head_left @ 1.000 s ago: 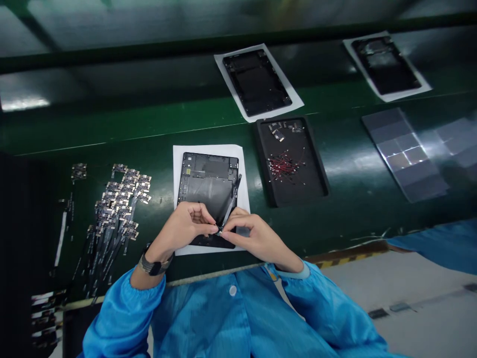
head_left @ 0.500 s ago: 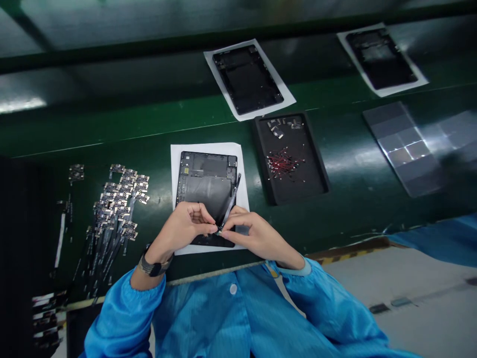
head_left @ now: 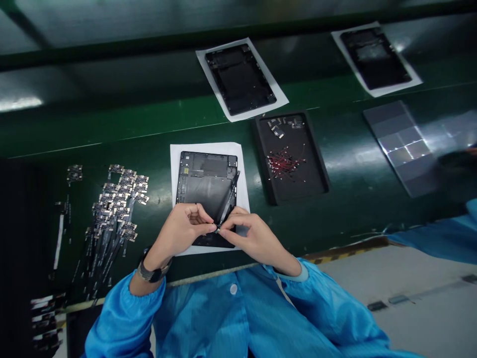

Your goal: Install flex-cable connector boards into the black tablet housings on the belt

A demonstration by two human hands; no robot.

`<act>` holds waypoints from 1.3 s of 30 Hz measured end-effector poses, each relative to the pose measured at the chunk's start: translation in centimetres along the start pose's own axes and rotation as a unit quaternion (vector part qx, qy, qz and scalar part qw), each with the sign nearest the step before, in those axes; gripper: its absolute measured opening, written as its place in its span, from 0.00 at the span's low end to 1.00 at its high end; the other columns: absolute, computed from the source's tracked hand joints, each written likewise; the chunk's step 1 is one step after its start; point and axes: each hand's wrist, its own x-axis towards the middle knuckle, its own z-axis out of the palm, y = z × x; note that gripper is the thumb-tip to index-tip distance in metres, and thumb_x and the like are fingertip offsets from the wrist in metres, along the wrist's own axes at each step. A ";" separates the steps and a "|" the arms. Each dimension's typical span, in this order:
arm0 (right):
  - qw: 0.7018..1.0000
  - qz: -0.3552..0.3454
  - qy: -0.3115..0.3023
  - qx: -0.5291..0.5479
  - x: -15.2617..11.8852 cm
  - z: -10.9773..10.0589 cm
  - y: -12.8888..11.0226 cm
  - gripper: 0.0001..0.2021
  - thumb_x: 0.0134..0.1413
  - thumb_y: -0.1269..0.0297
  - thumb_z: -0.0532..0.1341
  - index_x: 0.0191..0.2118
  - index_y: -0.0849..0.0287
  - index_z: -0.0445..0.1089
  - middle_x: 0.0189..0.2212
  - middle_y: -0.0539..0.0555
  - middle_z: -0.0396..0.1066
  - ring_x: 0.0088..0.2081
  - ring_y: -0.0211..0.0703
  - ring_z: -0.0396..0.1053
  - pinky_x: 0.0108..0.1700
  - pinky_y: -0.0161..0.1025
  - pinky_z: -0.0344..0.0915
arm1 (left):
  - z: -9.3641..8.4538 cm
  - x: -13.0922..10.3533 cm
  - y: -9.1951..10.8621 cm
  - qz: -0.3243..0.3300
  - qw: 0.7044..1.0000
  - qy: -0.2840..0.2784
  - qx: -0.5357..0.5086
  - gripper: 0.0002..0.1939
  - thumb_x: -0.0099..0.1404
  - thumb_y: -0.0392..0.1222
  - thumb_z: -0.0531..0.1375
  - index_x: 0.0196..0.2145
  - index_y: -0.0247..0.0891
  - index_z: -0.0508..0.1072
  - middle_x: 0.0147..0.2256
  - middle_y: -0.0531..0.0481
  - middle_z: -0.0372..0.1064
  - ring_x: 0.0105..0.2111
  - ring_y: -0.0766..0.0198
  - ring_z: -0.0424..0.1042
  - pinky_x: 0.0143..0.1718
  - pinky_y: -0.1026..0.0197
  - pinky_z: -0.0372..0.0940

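Bench: boards heaped at left, apparently unused.
Far shells: shifted leftward since the earlier frame.
Tray: red wires kept inside.
Near shell: laid on paper, under both hands; work judged unfinished.
Left hand, right hand: fingertips pinched narrow on the strip's lower end.
Strip: slanted across the near shell's right side; any seating hidden by fingers; little changed.

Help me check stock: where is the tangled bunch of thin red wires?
In the head view, the tangled red wires lie inside the shallow black rectangular tray, right of the nearest flat black device casing, below small dark circuit boards.
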 end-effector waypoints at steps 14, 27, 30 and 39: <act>1.000 -0.001 -0.009 0.013 0.0 -0.1 0.6 0.07 0.58 0.65 0.65 0.29 0.56 0.77 0.29 0.53 0.72 0.37 0.45 0.68 0.42 0.43 0.64 | 0.0 0.0 0.3 -0.019 1.000 -0.019 -0.007 0.06 0.52 0.36 0.68 0.25 0.34 0.74 0.21 0.51 0.72 0.23 0.66 0.71 0.25 0.65 0.65; 0.999 -0.017 -0.030 0.018 0.3 -0.3 1.1 0.08 0.59 0.64 0.64 0.29 0.57 0.77 0.29 0.54 0.74 0.37 0.45 0.69 0.41 0.42 0.66 | 0.4 0.2 0.1 -0.031 0.999 -0.017 -0.028 0.07 0.50 0.36 0.68 0.24 0.35 0.73 0.21 0.53 0.71 0.22 0.66 0.70 0.26 0.63 0.66; 0.997 -0.039 -0.070 -0.013 0.5 -1.8 0.3 0.05 0.59 0.63 0.65 0.36 0.56 0.79 0.34 0.55 0.77 0.40 0.46 0.71 0.43 0.43 0.67 | 0.4 -0.1 0.0 0.001 1.000 0.009 0.025 0.05 0.54 0.37 0.66 0.24 0.36 0.73 0.24 0.51 0.73 0.26 0.64 0.71 0.30 0.61 0.66; 0.968 -0.117 0.124 -0.186 6.9 -11.7 -5.0 0.09 0.60 0.61 0.60 0.39 0.57 0.77 0.38 0.55 0.79 0.40 0.49 0.74 0.45 0.45 0.68 | 0.3 -1.4 -0.2 0.157 0.905 0.148 0.367 0.04 0.60 0.33 0.63 0.29 0.39 0.73 0.34 0.49 0.75 0.41 0.54 0.69 0.45 0.52 0.65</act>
